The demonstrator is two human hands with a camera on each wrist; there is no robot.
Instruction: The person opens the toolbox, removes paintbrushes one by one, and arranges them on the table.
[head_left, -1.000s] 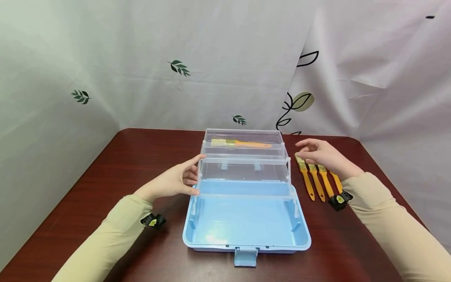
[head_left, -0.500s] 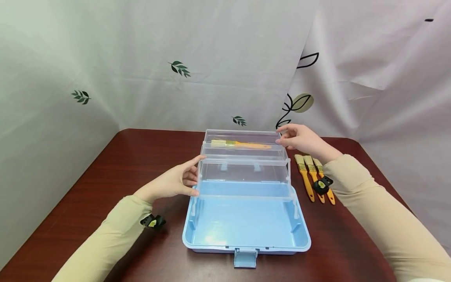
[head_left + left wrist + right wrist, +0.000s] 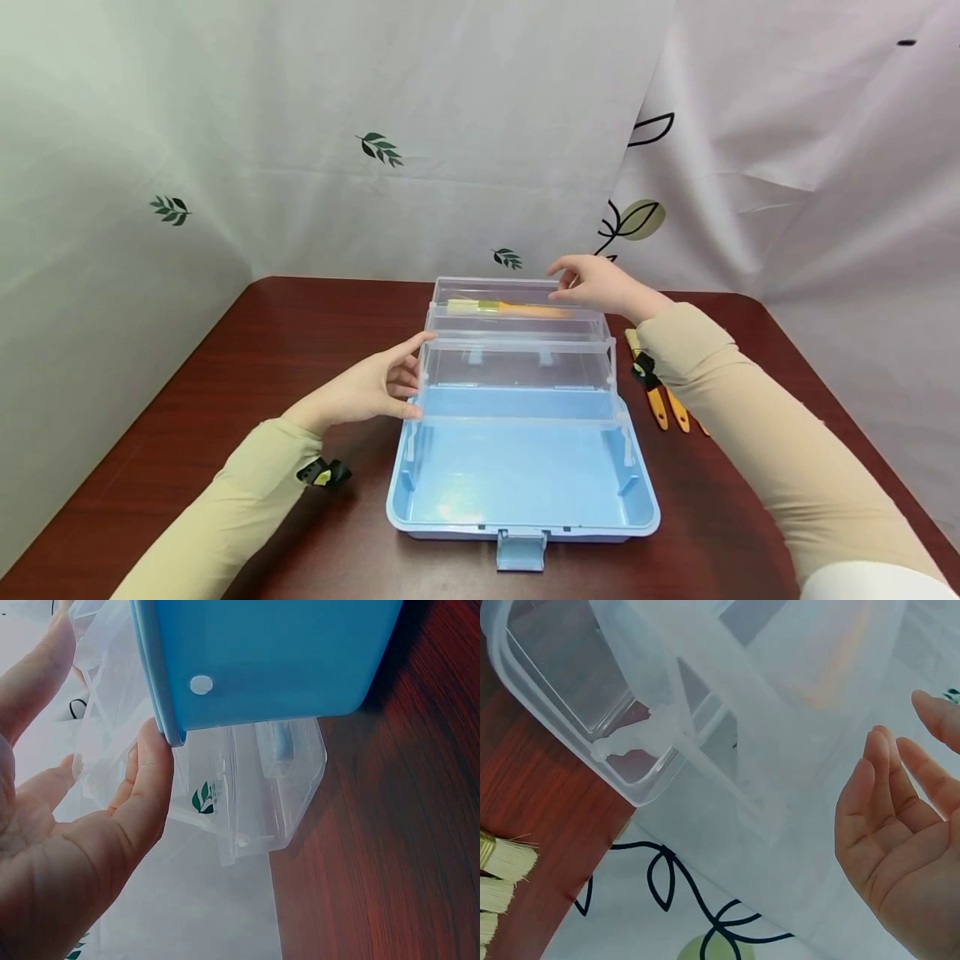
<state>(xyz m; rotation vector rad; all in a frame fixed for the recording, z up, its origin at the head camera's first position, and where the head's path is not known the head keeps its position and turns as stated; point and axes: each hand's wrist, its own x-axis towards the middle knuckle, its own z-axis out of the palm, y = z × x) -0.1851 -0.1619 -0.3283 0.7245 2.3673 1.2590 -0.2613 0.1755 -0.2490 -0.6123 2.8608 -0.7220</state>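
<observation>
From the head view, the left hand [image 3: 360, 392] steadies the toolbox [image 3: 522, 433] at mid-bench, fingers relaxed against its clear tray; the right hand [image 3: 596, 286] hovers, holding nothing, over the upper tray's brush [image 3: 510, 308]. Left wrist: the thumb touches the blue rim. Right wrist: the fingers are loosely spread; catching the tray could jolt it.

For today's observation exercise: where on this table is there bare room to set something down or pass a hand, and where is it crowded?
Bare wood lies left of the blue box, beyond the left hand, and along the table front on either side of the latch. The blue floor of the box is bare too. It is crowded right of the box, where the brushes lie under the right forearm, and at the clear trays.
</observation>
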